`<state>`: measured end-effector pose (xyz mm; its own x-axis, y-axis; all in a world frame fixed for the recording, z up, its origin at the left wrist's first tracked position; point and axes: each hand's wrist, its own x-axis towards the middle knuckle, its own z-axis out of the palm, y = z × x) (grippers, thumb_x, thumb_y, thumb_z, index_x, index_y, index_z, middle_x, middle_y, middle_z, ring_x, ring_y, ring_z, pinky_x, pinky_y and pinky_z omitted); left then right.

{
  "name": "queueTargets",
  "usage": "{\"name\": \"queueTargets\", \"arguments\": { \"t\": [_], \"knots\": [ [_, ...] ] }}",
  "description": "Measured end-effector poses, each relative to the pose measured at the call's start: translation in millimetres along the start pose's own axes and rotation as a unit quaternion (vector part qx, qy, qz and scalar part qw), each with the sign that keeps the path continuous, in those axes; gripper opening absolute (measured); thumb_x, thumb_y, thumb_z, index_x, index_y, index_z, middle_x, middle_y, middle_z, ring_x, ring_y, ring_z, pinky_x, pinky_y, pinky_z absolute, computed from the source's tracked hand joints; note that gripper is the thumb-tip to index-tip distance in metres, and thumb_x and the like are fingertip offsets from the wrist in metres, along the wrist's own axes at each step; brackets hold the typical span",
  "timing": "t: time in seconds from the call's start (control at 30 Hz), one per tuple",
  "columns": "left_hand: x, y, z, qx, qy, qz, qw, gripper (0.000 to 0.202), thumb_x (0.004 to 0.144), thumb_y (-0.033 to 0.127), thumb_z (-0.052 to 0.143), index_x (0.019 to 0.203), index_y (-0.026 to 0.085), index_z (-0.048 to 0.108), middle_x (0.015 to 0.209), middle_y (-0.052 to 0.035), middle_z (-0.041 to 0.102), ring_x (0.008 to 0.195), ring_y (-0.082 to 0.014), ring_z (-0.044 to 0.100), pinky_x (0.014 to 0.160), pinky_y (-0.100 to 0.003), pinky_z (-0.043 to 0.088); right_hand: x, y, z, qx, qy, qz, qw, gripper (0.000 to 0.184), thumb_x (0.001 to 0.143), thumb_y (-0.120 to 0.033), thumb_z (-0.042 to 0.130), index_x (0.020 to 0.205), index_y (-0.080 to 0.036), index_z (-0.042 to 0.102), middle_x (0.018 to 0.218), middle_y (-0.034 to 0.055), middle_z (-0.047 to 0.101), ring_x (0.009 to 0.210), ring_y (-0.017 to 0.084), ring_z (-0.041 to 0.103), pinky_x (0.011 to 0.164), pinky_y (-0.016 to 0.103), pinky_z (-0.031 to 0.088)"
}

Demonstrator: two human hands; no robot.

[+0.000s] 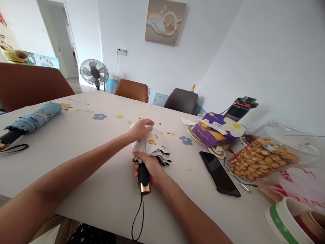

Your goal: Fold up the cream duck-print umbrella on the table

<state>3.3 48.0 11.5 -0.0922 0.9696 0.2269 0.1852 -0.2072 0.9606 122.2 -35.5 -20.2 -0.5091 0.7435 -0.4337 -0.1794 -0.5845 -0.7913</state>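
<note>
A folded white umbrella [152,146] with small orange prints lies on the table [96,189] in front of me. My right hand [149,166] is wrapped round its black handle [144,178], which ends in a gold cap with a black wrist loop hanging over the table's edge. My left hand [141,129] reaches across and rests on the far tip of the folded canopy, fingers curled on the fabric.
A folded blue umbrella [33,120] lies at the far left. To the right are a black phone [218,173], a purple box [217,130], a bag of snacks [261,157] and paper bowls [291,217]. Chairs [132,89] and a fan [94,73] stand beyond the table.
</note>
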Motion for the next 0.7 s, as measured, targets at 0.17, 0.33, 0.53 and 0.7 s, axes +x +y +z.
{"name": "queueTargets", "arguments": {
  "t": [0.17,0.33,0.53,0.7],
  "knots": [
    [8.7,7.1,43.0,0.136,-0.194,0.051,0.970,0.024,0.048,0.005,0.064,0.058,0.026,0.067,0.070,0.0003,0.068,0.081,-0.0241,0.060,0.086,-0.036,0.042,-1.0,-1.0,0.3,0.001,-0.009,0.008,1.000,0.021,0.067,-0.028,0.066,0.079,-0.013,0.056,0.068,0.0002,0.055,0.046,0.008,0.047,0.036,0.022,0.045],
    [20.0,-4.8,61.4,0.250,-0.282,0.091,0.922,0.027,0.040,0.001,0.063,0.049,0.026,0.064,0.054,0.0005,0.064,0.057,-0.0196,0.055,0.068,-0.034,0.047,-0.4,-3.0,0.0,0.027,-0.008,0.017,0.999,0.016,0.071,-0.025,0.063,0.076,-0.014,0.054,0.067,0.0001,0.053,0.046,0.007,0.047,0.036,0.021,0.043],
    [16.0,-11.8,63.6,0.266,-0.284,0.141,0.910,0.018,0.050,0.005,0.063,0.051,0.023,0.063,0.062,-0.0031,0.063,0.062,-0.0204,0.055,0.066,-0.031,0.045,2.0,-3.6,-0.5,0.032,-0.016,0.019,0.999,0.018,0.071,-0.027,0.063,0.073,-0.011,0.054,0.067,0.0015,0.054,0.046,0.007,0.047,0.035,0.020,0.043],
    [10.1,14.2,50.3,0.242,-0.139,0.206,0.938,0.015,0.074,0.017,0.050,0.078,0.023,0.063,0.084,-0.0050,0.064,0.078,-0.0216,0.057,0.075,-0.034,0.043,3.0,-3.7,-1.0,0.056,-0.014,0.022,0.998,0.016,0.071,-0.024,0.063,0.076,-0.012,0.054,0.067,0.0007,0.054,0.045,0.006,0.046,0.035,0.019,0.042]
  ]
}}
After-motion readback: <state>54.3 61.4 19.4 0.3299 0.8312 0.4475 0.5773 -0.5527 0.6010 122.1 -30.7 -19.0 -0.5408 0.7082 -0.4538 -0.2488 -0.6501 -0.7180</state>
